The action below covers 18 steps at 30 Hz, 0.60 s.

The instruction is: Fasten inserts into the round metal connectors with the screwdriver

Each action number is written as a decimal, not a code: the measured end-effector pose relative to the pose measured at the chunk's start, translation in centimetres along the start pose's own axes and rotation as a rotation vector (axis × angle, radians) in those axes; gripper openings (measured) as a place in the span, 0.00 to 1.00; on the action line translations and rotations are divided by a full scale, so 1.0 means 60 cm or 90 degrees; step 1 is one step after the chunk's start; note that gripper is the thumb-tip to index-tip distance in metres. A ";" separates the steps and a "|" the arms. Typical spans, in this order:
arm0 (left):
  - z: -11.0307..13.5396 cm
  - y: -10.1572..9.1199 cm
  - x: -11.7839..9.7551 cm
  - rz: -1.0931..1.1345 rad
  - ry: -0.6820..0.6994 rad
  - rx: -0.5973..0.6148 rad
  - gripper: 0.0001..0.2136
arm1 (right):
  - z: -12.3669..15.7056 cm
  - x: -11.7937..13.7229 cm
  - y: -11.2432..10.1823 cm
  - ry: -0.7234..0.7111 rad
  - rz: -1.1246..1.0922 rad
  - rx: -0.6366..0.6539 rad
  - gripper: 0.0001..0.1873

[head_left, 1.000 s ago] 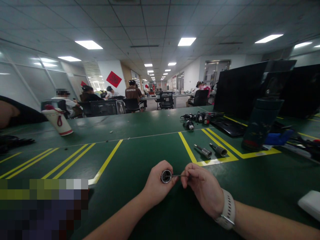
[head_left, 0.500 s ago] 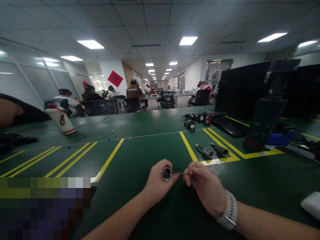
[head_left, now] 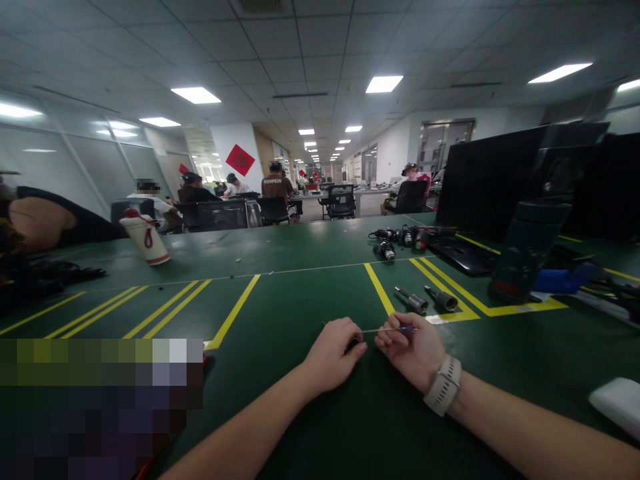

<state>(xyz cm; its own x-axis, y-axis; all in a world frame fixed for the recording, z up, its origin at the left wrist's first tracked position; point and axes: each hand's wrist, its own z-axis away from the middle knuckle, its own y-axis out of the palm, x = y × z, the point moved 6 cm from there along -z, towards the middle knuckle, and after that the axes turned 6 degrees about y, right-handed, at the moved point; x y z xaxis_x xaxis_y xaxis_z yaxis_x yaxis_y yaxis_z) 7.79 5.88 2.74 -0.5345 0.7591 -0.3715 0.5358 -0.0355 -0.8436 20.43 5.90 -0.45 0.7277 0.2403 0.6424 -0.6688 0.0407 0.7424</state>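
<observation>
My left hand [head_left: 330, 353] is closed around a metal cylindrical part [head_left: 353, 344], mostly covered by my fingers; only its dark open end shows. A thin-shafted tool [head_left: 373, 331] with a purple handle, resembling a small screwdriver, sits in the closed fingers of my right hand [head_left: 413, 350]. Its shaft points left and reaches my left fingertips, where the tip is hidden. Just beyond my right hand, two grey metal cylinders with thin stems, one nearer [head_left: 414, 302] and one farther right [head_left: 443, 299], lie on the green table [head_left: 295, 300].
Black cabled devices [head_left: 385, 251] lie farther back. A dark bottle [head_left: 530, 253] stands at right before a black monitor [head_left: 490, 180]. To the left stands a white cup [head_left: 147, 240]; a white object [head_left: 617, 407] is at the right edge. People sit in the background.
My left hand has turned over the cylinder, so its round opening faces me less. The right hand has shifted slightly up, and the tool's purple handle now shows. The view has swung slightly left.
</observation>
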 end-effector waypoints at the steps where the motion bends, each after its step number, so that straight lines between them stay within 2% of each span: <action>1: 0.001 0.002 -0.006 -0.013 0.014 0.009 0.01 | 0.001 0.001 -0.001 -0.010 0.006 -0.005 0.15; 7: 0.006 -0.002 -0.039 -0.087 0.087 0.014 0.05 | 0.009 0.010 -0.001 -0.114 0.102 -0.040 0.08; 11: 0.016 -0.009 -0.064 -0.120 0.136 -0.017 0.06 | 0.005 0.012 -0.011 -0.205 0.230 -0.089 0.08; 15: 0.041 -0.005 -0.108 -0.133 0.200 -0.032 0.06 | 0.002 0.018 -0.014 -0.295 0.437 -0.144 0.09; 18: 0.069 0.003 -0.159 -0.153 0.324 -0.038 0.07 | 0.006 0.018 0.014 -0.348 0.642 -0.130 0.09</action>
<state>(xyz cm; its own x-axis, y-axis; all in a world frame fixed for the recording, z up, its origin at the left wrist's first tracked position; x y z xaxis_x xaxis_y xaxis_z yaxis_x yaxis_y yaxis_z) 10.26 -4.08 4.52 -0.2716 0.9596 0.0738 0.4825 0.2021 -0.8523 20.74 5.85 0.93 -0.2127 -0.1954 0.9574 -0.9574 0.2376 -0.1642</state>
